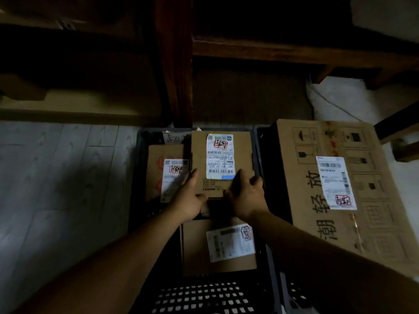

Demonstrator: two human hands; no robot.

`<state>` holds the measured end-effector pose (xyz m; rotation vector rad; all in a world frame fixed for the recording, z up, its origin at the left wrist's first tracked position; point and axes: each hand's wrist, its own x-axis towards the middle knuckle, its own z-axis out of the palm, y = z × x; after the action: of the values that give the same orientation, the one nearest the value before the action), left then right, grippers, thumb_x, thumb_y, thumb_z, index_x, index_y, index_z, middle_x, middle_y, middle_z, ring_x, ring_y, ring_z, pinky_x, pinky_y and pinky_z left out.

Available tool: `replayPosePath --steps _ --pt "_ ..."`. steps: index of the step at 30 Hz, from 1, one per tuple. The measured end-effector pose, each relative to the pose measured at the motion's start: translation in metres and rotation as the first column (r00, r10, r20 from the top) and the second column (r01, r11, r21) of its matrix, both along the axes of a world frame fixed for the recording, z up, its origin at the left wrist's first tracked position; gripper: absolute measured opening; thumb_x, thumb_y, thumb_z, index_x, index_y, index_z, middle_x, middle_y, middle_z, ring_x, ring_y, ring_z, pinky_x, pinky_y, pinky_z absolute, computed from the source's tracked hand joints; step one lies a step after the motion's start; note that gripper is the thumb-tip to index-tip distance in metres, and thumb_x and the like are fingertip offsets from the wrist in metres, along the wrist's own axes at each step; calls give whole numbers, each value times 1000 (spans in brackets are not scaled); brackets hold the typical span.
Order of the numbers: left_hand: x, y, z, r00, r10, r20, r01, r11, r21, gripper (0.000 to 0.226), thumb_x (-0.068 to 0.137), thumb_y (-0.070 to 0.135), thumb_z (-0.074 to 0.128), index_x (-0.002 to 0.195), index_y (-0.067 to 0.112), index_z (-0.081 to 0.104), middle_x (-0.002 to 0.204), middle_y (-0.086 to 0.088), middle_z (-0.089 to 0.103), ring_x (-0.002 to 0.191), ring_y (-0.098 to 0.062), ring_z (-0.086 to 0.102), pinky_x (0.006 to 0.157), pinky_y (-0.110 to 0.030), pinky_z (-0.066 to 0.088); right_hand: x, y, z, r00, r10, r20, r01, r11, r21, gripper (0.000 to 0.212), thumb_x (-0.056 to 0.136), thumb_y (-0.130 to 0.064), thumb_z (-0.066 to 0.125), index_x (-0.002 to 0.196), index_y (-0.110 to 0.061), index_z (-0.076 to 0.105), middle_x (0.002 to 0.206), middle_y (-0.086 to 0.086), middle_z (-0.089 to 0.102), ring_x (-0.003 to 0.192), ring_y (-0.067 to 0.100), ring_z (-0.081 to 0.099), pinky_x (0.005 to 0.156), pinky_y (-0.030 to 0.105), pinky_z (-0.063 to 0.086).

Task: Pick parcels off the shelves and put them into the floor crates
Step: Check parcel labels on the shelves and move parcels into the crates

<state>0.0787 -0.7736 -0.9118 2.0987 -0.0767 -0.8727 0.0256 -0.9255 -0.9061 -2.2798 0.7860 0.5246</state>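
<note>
**Dim floor crate: parcel could settle crooked**

Grey plank flooring lay dim beneath dark wooden shelves; the left hand and right hand gripped the near end of a small brown cardboard parcel with a white label, low over the dark plastic floor crate; inside lay a left parcel and a nearer parcel; let go there, it would probably bridge them, tilt and slide; gloom might hide a corner catching the crate's wall.

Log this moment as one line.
step: placing; left hand, right hand hold small box; where: over dark crate; inside: left box, near box; right: large box
</note>
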Motion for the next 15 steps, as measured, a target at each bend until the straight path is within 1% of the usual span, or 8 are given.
replayPosePath --steps 3,5,7,9,10,11,13,15 --pt "16 0 -7 996 -93 -10 93 994 54 79 90 11 58 150 25 10 158 4 3 142 -17 16 107 -21 23 9 -3 -6 999 0 -33 2 999 39 61 89 -36 58 138 -29 23 143 15 19 130 40 31 107 43 39" --pt "27 8 -3 989 -147 -5 146 984 101 80 88 19 62 150 27 12 158 4 3 143 -17 13 105 -17 18 12 -1 -1 995 21 -102 -18 999 34 65 89 -40 55 142 -33 16 150 15 10 135 42 24 108 46 36" --pt "37 23 11 990 -142 13 139 981 132 81 86 26 64 150 27 14 158 5 7 144 -16 9 107 -18 16 15 2 12 983 50 -177 -50 999 6 77 90 -44 55 150 -33 7 156 15 -2 141 43 15 112 48 28" --pt "48 45 32 993 -109 44 101 983 152 81 85 30 65 149 25 16 158 2 8 145 -18 8 114 -25 17 25 9 31 968 130 -216 -141 989 -36 87 89 -40 59 154 -27 2 159 14 -6 145 40 2 117 46 17" --pt "54 59 45 996 -77 41 71 989 130 81 85 28 65 149 23 16 158 0 9 144 -19 12 114 -27 19 32 16 43 959 178 -219 -195 979 -59 87 89 -39 58 154 -24 2 160 14 -4 146 38 -1 119 44 14" --pt "61 76 59 999 -40 28 37 995 91 79 86 24 64 149 21 17 158 -2 10 143 -21 16 112 -26 22 41 28 58 959 193 -209 -210 976 -63 84 90 -40 56 155 -20 5 160 15 0 147 36 0 118 40 13" --pt "76 116 85 1000 2 26 -3 1000 27 73 89 18 60 149 22 17 155 0 16 142 -22 21 106 -29 26 59 58 87 962 206 -179 -218 975 -46 71 95 -41 51 152 -16 18 157 19 13 146 35 12 114 35 19" --pt "90 169 112 1000 10 26 -11 999 40 71 92 21 56 149 25 14 155 3 13 143 -22 16 107 -31 26 78 98 113 950 260 -172 -269 963 -29 58 96 -38 51 146 -13 33 150 16 32 140 34 26 110 34 28"
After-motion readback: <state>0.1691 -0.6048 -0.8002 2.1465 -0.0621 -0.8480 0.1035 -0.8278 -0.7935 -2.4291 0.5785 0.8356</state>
